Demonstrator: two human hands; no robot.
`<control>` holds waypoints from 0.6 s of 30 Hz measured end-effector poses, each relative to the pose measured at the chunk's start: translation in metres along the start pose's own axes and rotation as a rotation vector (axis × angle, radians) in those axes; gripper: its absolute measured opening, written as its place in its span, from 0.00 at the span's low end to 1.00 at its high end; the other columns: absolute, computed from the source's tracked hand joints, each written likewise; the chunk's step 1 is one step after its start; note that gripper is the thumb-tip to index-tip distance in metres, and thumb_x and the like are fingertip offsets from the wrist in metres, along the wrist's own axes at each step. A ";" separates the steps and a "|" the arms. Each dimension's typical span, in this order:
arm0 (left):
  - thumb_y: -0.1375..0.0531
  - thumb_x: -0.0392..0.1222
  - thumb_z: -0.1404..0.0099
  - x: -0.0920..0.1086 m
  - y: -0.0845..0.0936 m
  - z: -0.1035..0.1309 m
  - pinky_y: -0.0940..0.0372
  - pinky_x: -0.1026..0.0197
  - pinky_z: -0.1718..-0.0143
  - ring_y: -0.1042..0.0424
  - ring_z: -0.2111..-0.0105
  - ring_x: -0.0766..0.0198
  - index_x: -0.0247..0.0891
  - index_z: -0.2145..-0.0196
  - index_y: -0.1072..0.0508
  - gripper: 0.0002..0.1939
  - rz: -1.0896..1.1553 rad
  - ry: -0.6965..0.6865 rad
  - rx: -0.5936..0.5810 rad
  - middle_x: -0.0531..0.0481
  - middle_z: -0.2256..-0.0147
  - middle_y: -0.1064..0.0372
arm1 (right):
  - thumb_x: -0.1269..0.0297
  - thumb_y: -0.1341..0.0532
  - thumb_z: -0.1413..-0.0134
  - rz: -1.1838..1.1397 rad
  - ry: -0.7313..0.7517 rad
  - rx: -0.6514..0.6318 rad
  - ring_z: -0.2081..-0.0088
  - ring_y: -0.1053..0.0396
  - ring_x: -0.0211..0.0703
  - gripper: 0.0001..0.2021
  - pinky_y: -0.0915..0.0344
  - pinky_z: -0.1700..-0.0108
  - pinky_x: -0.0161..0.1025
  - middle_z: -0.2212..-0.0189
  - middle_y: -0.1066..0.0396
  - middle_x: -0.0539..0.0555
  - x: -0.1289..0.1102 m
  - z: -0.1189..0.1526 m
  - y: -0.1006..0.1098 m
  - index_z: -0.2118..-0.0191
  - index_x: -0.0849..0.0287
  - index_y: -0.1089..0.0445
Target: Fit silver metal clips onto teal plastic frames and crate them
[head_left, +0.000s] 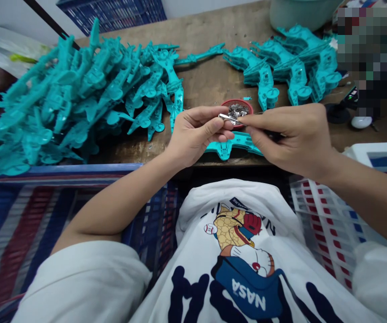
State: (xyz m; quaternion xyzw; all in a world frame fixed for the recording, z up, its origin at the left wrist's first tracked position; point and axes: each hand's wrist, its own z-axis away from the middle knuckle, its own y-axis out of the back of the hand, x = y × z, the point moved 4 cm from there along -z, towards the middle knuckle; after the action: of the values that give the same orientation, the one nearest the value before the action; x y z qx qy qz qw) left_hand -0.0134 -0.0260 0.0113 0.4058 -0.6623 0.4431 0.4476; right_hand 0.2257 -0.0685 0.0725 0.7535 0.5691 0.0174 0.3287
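My left hand [195, 134] is raised over the table's front edge, its thumb and fingers pinched round one end of a small silver metal piece [228, 118]. The fingertips of my right hand [290, 137] are closed at the other end of that piece. Behind them sits a red round basket [251, 107] with shiny small metal parts [238, 110], partly covered by my fingers. Below the hands, a teal plastic part [225, 148] lies at the table's front edge, its right end hidden by my right hand.
A large heap of teal parts [89, 89] covers the left of the wooden table [206, 85]. More teal parts [290, 67] lie at the back right, near a green tub [301, 13]. Crates [328, 220] stand below the table; a blue crate [112, 13] is behind.
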 end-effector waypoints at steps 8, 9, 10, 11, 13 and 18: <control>0.12 0.55 0.22 0.001 0.002 0.001 0.06 0.59 0.53 0.03 0.57 0.55 0.46 0.44 0.09 0.19 -0.008 0.050 0.038 0.56 0.61 0.09 | 0.67 0.35 0.14 0.091 -0.054 -0.086 0.58 0.09 0.51 0.16 0.20 0.55 0.42 0.56 0.08 0.56 0.002 0.004 -0.001 0.44 0.52 0.05; 0.12 0.54 0.22 0.001 0.002 0.001 0.06 0.59 0.53 0.03 0.56 0.55 0.45 0.44 0.09 0.19 -0.006 0.051 0.039 0.55 0.60 0.09 | 0.65 0.36 0.13 0.087 -0.047 -0.085 0.57 0.09 0.51 0.17 0.20 0.55 0.42 0.56 0.08 0.56 0.004 0.004 -0.001 0.44 0.51 0.05; 0.12 0.53 0.22 0.002 0.001 0.001 0.06 0.59 0.52 0.03 0.56 0.54 0.45 0.43 0.08 0.19 -0.004 0.050 0.039 0.54 0.59 0.08 | 0.64 0.36 0.13 0.084 -0.054 -0.094 0.56 0.09 0.51 0.17 0.20 0.55 0.42 0.57 0.08 0.56 0.005 0.005 -0.001 0.44 0.50 0.05; 0.12 0.52 0.22 0.002 0.001 0.002 0.06 0.58 0.52 0.03 0.55 0.54 0.45 0.43 0.08 0.18 -0.003 0.047 0.039 0.53 0.58 0.08 | 0.63 0.36 0.12 0.083 -0.076 -0.111 0.55 0.09 0.52 0.17 0.20 0.54 0.43 0.57 0.09 0.56 0.007 0.005 -0.002 0.44 0.50 0.05; 0.12 0.51 0.21 0.004 0.000 0.003 0.05 0.57 0.51 0.03 0.55 0.53 0.45 0.43 0.07 0.17 -0.003 0.037 0.035 0.51 0.56 0.07 | 0.59 0.33 0.14 0.069 -0.134 -0.146 0.53 0.09 0.54 0.14 0.20 0.53 0.43 0.57 0.09 0.56 0.011 0.004 -0.003 0.45 0.48 0.05; 0.12 0.50 0.22 0.006 -0.001 0.004 0.04 0.54 0.49 0.03 0.53 0.50 0.44 0.43 0.06 0.17 0.007 0.014 0.012 0.48 0.54 0.07 | 0.54 0.28 0.18 0.022 -0.206 -0.167 0.55 0.12 0.55 0.11 0.22 0.58 0.43 0.59 0.11 0.55 0.012 0.001 0.001 0.46 0.46 0.05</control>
State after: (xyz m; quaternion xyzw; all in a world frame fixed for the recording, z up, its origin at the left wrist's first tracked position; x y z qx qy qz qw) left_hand -0.0149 -0.0308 0.0164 0.4029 -0.6581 0.4515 0.4481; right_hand 0.2313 -0.0583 0.0676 0.7277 0.5204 -0.0093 0.4467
